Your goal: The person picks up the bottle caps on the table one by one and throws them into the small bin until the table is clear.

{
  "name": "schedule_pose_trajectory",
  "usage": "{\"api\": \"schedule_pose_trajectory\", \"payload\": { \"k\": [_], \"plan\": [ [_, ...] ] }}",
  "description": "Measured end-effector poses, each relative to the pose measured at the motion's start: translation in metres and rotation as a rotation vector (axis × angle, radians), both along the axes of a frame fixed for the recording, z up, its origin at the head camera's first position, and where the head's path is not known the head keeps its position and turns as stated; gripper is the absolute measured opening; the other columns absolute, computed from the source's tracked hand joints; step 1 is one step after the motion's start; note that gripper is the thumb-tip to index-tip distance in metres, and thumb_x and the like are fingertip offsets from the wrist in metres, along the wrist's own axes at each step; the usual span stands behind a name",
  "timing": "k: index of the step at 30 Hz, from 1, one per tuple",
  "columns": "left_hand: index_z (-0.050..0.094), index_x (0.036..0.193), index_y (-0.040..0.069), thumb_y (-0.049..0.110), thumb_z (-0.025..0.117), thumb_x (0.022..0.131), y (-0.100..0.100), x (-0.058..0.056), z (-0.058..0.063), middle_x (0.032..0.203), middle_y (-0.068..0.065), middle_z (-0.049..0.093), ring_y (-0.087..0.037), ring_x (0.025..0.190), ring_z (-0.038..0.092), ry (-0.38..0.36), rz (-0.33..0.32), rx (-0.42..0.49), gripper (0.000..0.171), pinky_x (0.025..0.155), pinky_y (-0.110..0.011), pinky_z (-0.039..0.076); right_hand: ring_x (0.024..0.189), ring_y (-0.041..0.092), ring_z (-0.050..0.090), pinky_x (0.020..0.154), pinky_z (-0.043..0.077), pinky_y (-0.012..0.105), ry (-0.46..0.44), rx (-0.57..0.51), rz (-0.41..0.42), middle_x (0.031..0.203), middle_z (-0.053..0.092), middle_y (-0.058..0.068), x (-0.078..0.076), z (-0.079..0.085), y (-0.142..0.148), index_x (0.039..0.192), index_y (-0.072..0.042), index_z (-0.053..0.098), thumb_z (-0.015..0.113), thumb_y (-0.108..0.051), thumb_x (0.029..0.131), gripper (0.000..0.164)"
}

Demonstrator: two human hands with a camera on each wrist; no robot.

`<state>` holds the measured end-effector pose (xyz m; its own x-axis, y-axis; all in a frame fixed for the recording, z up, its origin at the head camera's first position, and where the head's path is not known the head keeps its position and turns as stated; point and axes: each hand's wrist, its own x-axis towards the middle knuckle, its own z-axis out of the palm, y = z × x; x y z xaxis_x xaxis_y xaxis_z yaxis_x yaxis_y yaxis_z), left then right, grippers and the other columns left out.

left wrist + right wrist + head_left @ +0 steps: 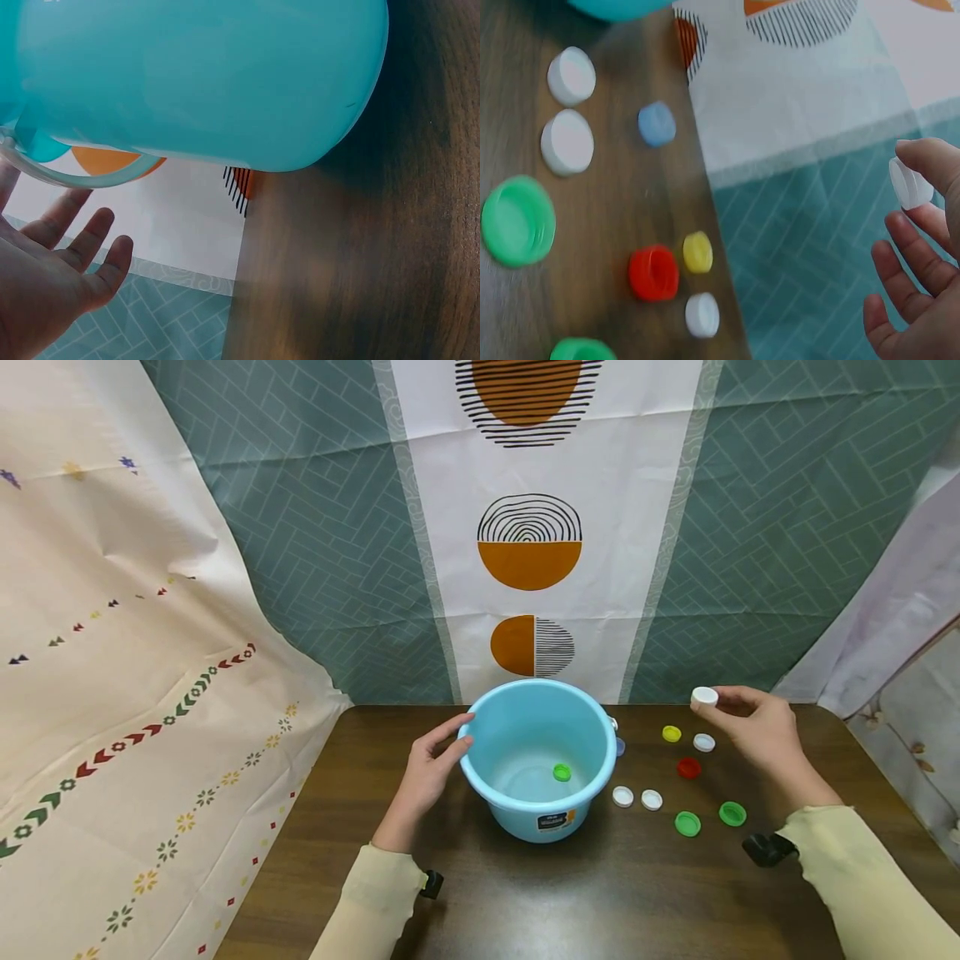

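Observation:
A light blue plastic tub [551, 814] stands on the table, with one green bottle cap [562, 772] on its inside floor. My left hand [432, 768] holds the tub's left rim between thumb and forefinger; in the left wrist view the other fingers [112, 270] spread out below the rim. To the right, my right hand [761, 735] pinches a white bottle cap [705, 696] between thumb and fingertips, raised above the table's back part. The right wrist view shows this white cap [910, 184] edge-on, its other fingers loosely spread.
Loose caps lie right of the tub: white ones [652, 800], green ones [687, 824], a red cap [688, 767], a yellow cap [671, 733] and a blue cap [657, 124] partly behind the tub in the head view. A patterned cloth [352, 527] hangs behind the dark wooden table [555, 910].

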<state>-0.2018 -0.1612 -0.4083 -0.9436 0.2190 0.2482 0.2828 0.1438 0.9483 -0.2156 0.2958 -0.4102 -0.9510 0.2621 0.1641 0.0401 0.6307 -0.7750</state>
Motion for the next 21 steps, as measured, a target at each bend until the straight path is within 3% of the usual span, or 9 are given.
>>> {"api": "schedule_pose_trajectory", "payload": {
  "k": [4,9,16,21],
  "plan": [
    [0.055,0.131,0.008,0.019,0.058,0.093,0.000,0.000,0.000,0.136,-0.010,0.054,-0.033,0.117,0.055,-0.008,0.001,-0.009,0.040,0.086,-0.030,0.052,0.089,0.002,0.053,0.069,0.043,0.014,0.007,-0.030,0.033,0.099,0.063,-0.011,-0.004,0.008,-0.016,0.114,-0.020,0.064,0.068,-0.057,0.075,0.054],
    [0.054,0.131,0.007,0.020,0.058,0.093,-0.001,0.001,0.001,0.136,-0.010,0.054,-0.035,0.117,0.055,-0.016,0.003,-0.012,0.040,0.086,-0.030,0.052,0.103,0.010,0.050,0.078,0.042,0.024,0.017,-0.034,0.078,0.110,0.063,0.000,-0.008,0.017,-0.031,0.113,-0.022,0.064,0.066,-0.058,0.076,0.052],
    [0.055,0.131,0.009,0.021,0.058,0.093,-0.001,0.001,0.001,0.136,-0.008,0.054,-0.030,0.116,0.056,-0.023,0.006,-0.024,0.040,0.087,-0.031,0.052,0.110,0.022,0.052,0.082,0.042,0.034,0.068,-0.022,0.123,0.112,0.065,0.004,-0.011,0.027,-0.052,0.114,-0.019,0.063,0.067,-0.057,0.077,0.053],
    [0.055,0.131,0.010,0.022,0.058,0.093,-0.001,0.000,0.001,0.136,-0.007,0.054,-0.027,0.116,0.057,-0.030,0.007,-0.026,0.040,0.088,-0.033,0.052,0.107,0.022,0.053,0.079,0.045,0.035,0.100,-0.021,0.167,0.113,0.065,0.003,-0.014,0.035,-0.067,0.115,-0.019,0.064,0.067,-0.056,0.077,0.053]
  ]
}}
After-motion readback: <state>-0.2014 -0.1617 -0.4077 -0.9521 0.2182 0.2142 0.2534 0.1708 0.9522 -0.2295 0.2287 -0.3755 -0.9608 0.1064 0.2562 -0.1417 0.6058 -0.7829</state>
